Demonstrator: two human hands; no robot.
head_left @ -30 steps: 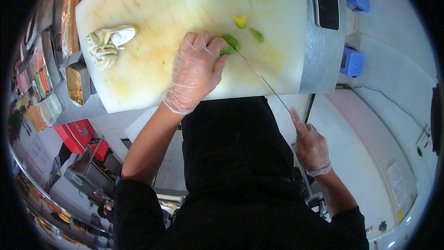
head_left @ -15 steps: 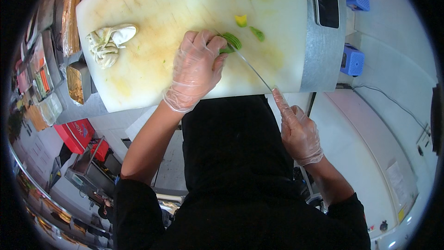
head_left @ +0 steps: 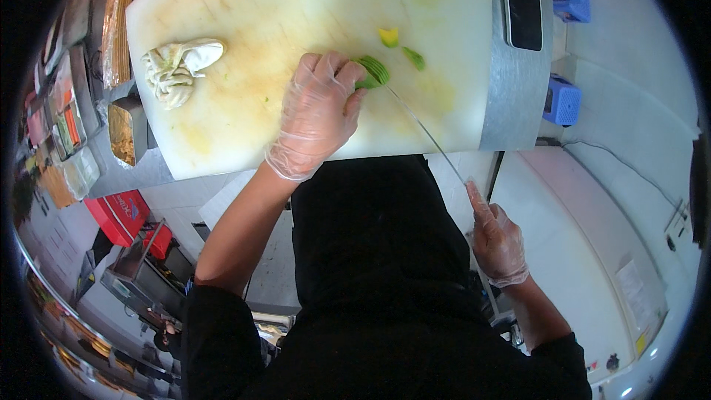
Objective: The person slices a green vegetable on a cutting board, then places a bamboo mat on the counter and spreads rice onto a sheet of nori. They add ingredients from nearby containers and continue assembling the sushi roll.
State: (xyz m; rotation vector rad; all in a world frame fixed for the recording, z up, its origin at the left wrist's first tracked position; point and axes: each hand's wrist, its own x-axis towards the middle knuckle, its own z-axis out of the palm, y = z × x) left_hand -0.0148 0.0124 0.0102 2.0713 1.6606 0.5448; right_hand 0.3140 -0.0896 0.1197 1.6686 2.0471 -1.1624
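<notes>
A large pale cutting board [head_left: 296, 7] lies on the counter. My left hand [head_left: 317, 112], in a clear glove, presses down on a green sliced piece of fruit [head_left: 372, 71]. My right hand [head_left: 498, 241], also gloved, grips the handle of a long thin knife [head_left: 424, 129]; the blade reaches up to the green piece and its tip touches it. Two small cut bits lie just beyond, one yellow [head_left: 388, 35] and one green [head_left: 414, 58].
A crumpled whitish cloth [head_left: 176, 68] lies on the board's left part. A dark phone [head_left: 522, 6] rests on the metal counter strip at right. Blue blocks [head_left: 562, 100] sit beyond it. Food containers [head_left: 67, 126] line the left edge. A red box [head_left: 121, 215] stands below.
My right hand has pulled back toward me and down, drawing the knife along through the green piece. My left hand has stayed on the green piece.
</notes>
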